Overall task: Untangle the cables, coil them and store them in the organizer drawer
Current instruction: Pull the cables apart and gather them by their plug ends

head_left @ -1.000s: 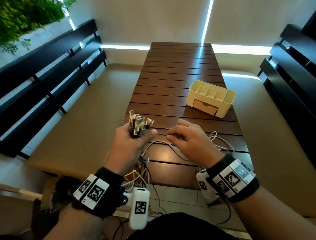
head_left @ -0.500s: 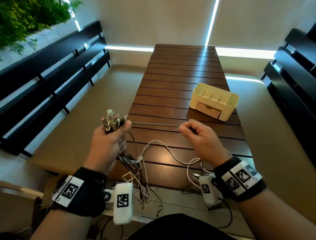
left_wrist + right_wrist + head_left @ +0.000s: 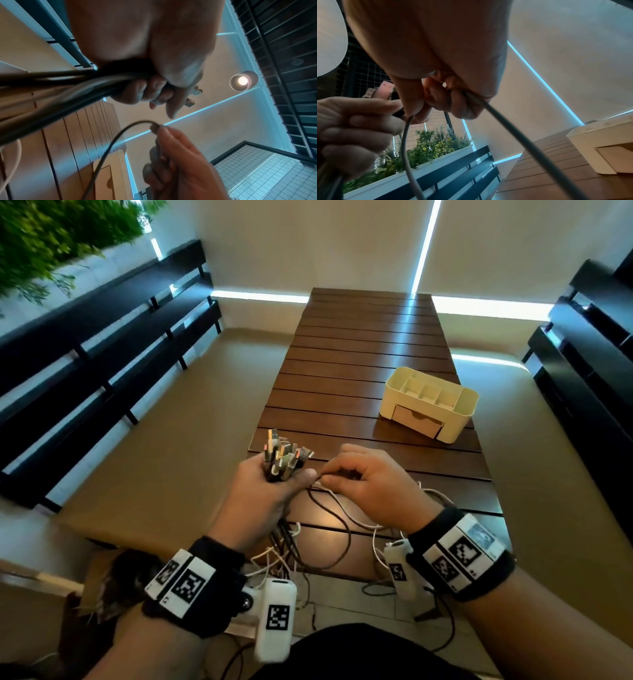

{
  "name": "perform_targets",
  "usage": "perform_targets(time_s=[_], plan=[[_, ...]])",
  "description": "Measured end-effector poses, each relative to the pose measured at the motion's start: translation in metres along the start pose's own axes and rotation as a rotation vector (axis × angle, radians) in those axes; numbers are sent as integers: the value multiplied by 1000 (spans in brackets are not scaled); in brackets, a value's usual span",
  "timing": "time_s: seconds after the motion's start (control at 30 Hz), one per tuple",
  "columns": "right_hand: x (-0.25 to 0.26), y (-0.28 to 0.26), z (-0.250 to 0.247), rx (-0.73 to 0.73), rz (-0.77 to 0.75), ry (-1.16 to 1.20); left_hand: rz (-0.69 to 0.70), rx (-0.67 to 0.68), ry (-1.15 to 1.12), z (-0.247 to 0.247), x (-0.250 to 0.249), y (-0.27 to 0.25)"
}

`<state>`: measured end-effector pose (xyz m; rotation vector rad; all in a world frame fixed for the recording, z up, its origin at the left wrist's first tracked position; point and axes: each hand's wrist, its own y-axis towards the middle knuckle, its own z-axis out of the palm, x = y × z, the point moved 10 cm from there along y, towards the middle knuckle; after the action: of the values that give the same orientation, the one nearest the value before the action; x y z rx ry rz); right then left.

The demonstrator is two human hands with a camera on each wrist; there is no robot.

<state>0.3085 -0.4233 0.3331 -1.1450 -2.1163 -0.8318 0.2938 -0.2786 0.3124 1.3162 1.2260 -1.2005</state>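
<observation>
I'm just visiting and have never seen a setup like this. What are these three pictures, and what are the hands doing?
No robot here: a person wears one camera on the head and one on each wrist. The head view looks down at a wooden table with a cream organizer, its drawer shut. The left hand grips a bundle of cables, plugs upward. The right hand pinches one dark cable. The wrist views show the same fingers from beneath.

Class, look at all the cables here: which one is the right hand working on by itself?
The thin dark cable, pinched in the right hand. The other cables stay bunched in the left hand, plugs up.
</observation>
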Motion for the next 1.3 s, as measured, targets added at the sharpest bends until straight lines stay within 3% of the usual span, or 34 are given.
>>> perform_targets(time_s=[0.2,0.37,0.43,0.53,0.67,0.73,0.83,0.9,1.0,1.07,1.13,1.23,1.3], plan=[[4,-4,-4,26,5,66,21,111,80,11,-7,1],[-45,-18,-5,-3,245,75,-89,-118,-183,-34,5,6],[-55,-19,-15,-99,278,87,-124,-149,-84,-42,11,8],[-40,-10,-36,-213,174,48,-137,-125,175,-38,20,6],[-14,7,-30,-73,41,-79,-28,-147,241,-24,3,5],[0,11,-20,-14,-18,-92,54,-97,265,-10,-15,5],[19,13,-19,-49,-96,-43,88,15,276,8,-27,4],[21,12,-24,-78,-105,-14,79,14,290,4,-28,3],[-6,2,-27,-63,3,15,58,-108,149,-22,-25,2],[-41,-10,-31,-81,179,58,-1,-205,-30,-46,-17,2],[-67,-20,-40,-163,321,117,-45,-232,-46,-58,-9,3],[-64,-18,-55,-261,312,106,-67,-177,120,-50,-2,4],[-49,-10,-56,-251,243,46,-53,-194,163,-44,-3,2]])
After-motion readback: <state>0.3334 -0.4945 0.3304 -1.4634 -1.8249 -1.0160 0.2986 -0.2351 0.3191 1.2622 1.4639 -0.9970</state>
